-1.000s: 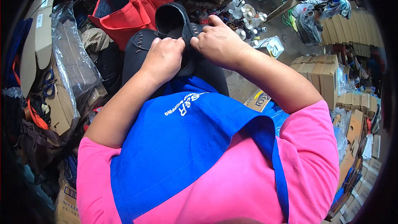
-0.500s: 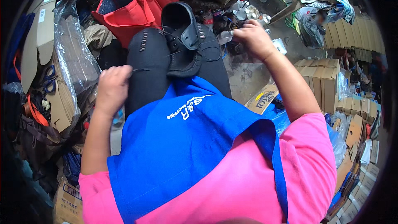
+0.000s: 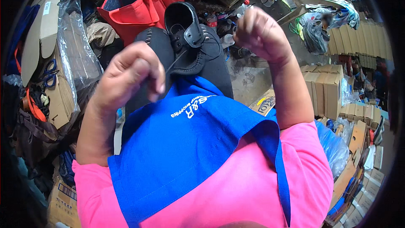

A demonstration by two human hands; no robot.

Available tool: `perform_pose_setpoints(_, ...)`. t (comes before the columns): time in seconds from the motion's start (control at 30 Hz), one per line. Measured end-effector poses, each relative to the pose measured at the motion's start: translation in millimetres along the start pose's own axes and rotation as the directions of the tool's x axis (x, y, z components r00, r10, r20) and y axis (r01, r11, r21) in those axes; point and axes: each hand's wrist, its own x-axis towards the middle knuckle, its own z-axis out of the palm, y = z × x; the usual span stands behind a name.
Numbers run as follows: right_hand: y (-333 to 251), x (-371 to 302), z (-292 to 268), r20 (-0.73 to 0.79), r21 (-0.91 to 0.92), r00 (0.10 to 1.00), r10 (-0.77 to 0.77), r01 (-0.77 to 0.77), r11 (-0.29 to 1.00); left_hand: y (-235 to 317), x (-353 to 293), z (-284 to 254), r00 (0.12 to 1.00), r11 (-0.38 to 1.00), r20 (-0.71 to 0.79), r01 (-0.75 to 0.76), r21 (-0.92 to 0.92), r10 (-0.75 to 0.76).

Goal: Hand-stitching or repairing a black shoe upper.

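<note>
A black leather shoe (image 3: 184, 27) with stitching along its edge rests between my dark-clad knees, its opening toward the far side. Thin dark thread (image 3: 179, 60) runs from the shoe down toward my left hand, and another loop curls over the right knee. My left hand (image 3: 130, 74) is raised at the near left of the shoe, fingers curled in at the thread's end. Up and to the right of the shoe, my right hand (image 3: 263, 36) is closed and slightly blurred; whatever it grips is hidden. A blue apron (image 3: 181, 143) covers my lap.
Beyond the knees stands a red bag (image 3: 139, 14). Blue-handled scissors (image 3: 50, 74) lie on cardboard at left, beside clear plastic wrapping (image 3: 76, 38). Small bottles (image 3: 242, 8) stand on the floor at far right. Stacked cardboard boxes (image 3: 325, 88) fill the right side.
Both hands have risen toward me, the left one also moving right and nearer the lap. The thread that stretched out to the right hand no longer shows taut there. The shoe stays between the knees.
</note>
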Motion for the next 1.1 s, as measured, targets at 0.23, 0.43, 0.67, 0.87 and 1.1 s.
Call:
perform_pose_setpoints(0.23, 18, -109, -77, -0.566, -0.812, 0.794, 0.224, -0.584, 0.017, -20, -87, -101, 0.837, -0.023, -0.497, 0.515, 0.857, 0.228)
perform_pose_setpoints(0.43, 20, -204, -122, -0.783, -0.62, 0.619, 0.057, -0.768, -0.163, -3, -126, -118, 0.649, -0.307, -0.7, 0.759, 0.574, 0.297)
perform_pose_setpoints(0.67, 52, -54, -37, -0.474, -0.704, 0.869, 0.139, -0.47, 0.533, -33, 26, -56, 0.946, 0.347, -0.282, 0.215, 0.913, 0.157)
perform_pose_setpoints(0.87, 83, 1, -29, -0.371, -0.491, 0.913, 0.169, -0.347, 0.799, -94, 103, -53, 0.988, 0.848, -0.144, 0.033, 0.529, 0.052)
perform_pose_setpoints(1.1, 94, 0, -32, -0.354, -0.454, 0.916, 0.19, -0.346, 0.821, -92, 110, -62, 0.991, 0.638, -0.099, 0.135, 0.759, -0.091)
